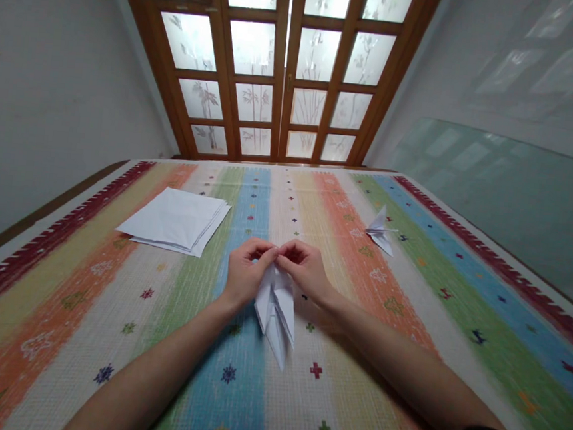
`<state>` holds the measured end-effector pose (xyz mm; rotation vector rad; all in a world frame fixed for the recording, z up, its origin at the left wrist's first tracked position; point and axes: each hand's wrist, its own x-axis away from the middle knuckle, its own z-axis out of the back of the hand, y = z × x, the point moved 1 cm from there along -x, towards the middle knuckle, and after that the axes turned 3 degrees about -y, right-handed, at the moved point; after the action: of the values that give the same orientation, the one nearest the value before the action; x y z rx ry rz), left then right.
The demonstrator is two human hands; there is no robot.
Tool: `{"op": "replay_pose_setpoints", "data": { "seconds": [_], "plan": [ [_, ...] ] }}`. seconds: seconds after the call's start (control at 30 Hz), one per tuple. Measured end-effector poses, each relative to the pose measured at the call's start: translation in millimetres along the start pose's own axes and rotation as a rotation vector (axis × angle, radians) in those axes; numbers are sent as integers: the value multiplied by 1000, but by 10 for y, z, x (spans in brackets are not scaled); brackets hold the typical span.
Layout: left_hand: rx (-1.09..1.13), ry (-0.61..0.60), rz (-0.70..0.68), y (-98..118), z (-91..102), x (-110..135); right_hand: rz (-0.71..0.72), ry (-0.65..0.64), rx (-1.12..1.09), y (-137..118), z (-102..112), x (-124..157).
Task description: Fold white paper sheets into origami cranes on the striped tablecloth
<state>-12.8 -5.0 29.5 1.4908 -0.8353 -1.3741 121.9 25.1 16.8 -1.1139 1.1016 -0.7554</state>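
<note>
A partly folded white paper piece (275, 311) hangs point-down just above the striped cloth, in the middle of the view. My left hand (244, 273) pinches its upper left edge. Pressed against it from the other side, my right hand (304, 268) pinches the upper right edge. Both sets of fingertips meet at the top of the paper. A finished white paper crane (380, 230) stands on the cloth to the right, beyond my right hand.
A stack of white paper sheets (176, 219) lies to the left on the striped cloth (409, 306). Wooden doors with frosted glass panes (283, 74) stand beyond the far edge. Grey walls close in on both sides.
</note>
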Motion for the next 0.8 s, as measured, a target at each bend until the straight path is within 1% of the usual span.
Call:
{"op": "replay_pose_setpoints", "data": {
  "seconds": [0.07,0.17,0.27,0.37,0.5,0.67,0.8],
  "plan": [
    [33,17,28,0,8,-5,-17,-18,-10,10,-17,11],
    [143,59,99,-28,5,-14,-33,-52,7,15,-42,24],
    [259,90,166,-67,-16,-20,-5,-42,59,-13,-56,36],
    [296,109,201,-86,-34,-21,36,-15,122,-48,-70,50],
    [273,132,200,-92,-27,-26,28,13,140,-25,-82,65],
    [270,156,161,-89,-4,-51,-6,-37,115,56,-69,83],
    [271,196,152,-67,20,-80,-18,-49,116,91,-67,111]
  ]
}}
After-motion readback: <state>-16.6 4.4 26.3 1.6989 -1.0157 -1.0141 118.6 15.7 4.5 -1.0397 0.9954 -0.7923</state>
